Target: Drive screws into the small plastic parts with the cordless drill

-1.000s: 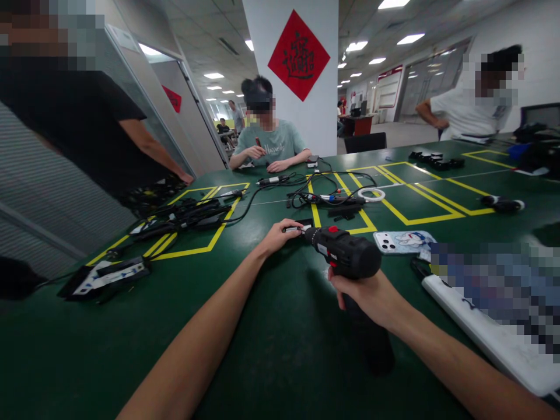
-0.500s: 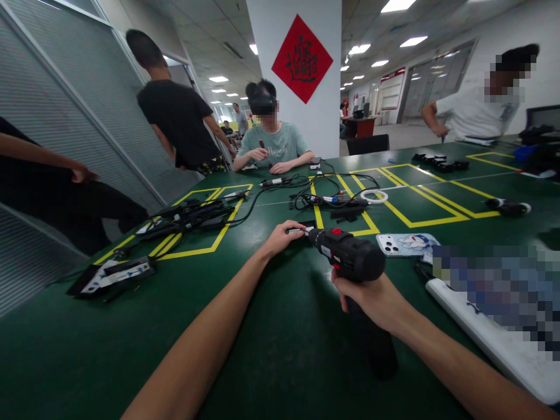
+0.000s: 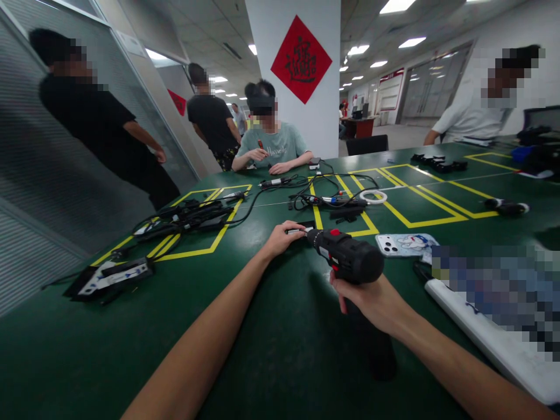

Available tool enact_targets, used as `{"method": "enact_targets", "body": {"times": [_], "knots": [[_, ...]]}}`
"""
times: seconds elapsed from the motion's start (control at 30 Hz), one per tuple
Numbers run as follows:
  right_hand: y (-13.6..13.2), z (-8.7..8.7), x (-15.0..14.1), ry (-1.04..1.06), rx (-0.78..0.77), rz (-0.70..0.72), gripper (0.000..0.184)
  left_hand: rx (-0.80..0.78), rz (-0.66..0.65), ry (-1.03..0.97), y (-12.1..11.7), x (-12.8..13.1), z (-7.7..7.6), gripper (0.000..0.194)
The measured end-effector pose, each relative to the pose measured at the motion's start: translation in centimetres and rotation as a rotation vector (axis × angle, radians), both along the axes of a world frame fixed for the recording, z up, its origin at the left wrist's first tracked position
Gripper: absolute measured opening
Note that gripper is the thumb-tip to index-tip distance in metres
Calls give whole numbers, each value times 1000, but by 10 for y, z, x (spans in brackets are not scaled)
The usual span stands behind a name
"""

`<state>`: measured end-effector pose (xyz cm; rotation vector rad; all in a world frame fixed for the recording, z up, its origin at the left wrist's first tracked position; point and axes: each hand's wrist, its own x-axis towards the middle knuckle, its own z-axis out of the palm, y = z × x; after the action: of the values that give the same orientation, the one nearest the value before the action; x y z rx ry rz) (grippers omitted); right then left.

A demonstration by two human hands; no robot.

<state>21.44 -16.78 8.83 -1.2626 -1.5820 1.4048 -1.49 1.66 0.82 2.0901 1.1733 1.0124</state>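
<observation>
My right hand (image 3: pixel 365 297) is wrapped round the grip of a black and red cordless drill (image 3: pixel 350 255), which points forward and left. Its chuck and bit meet a small black part with a pale strip (image 3: pixel 310 225) lying on the green table. My left hand (image 3: pixel 283 238) pinches that part from the left, fingertips right beside the bit. The bit's tip and most of the part are hidden behind the fingers and chuck.
Coiled black cables and tools (image 3: pixel 188 219) lie at the left, with more cables (image 3: pixel 328 198) ahead. A phone (image 3: pixel 406 244) and a white object (image 3: pixel 490 344) lie at my right. Across the green table (image 3: pixel 280 338) sits a person (image 3: pixel 273 140) holding an orange-handled tool.
Both my hands and the drill stay almost in place, with only a very slight shift of the drill. At the left, people in black have moved; the person at far right has shifted an arm.
</observation>
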Motion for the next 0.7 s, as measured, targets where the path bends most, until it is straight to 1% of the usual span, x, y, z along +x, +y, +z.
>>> {"method": "enact_targets", "body": {"times": [0.17, 0.33, 0.7], "knots": [[0, 3, 0, 2, 2, -7, 15, -25, 2, 6, -1, 0, 2, 34], [1, 0, 0, 38, 3, -2, 13, -44, 3, 8, 1, -1, 2, 35], [1, 0, 1, 15, 0, 10, 13, -33, 18, -18, 4, 0, -2, 30]]}}
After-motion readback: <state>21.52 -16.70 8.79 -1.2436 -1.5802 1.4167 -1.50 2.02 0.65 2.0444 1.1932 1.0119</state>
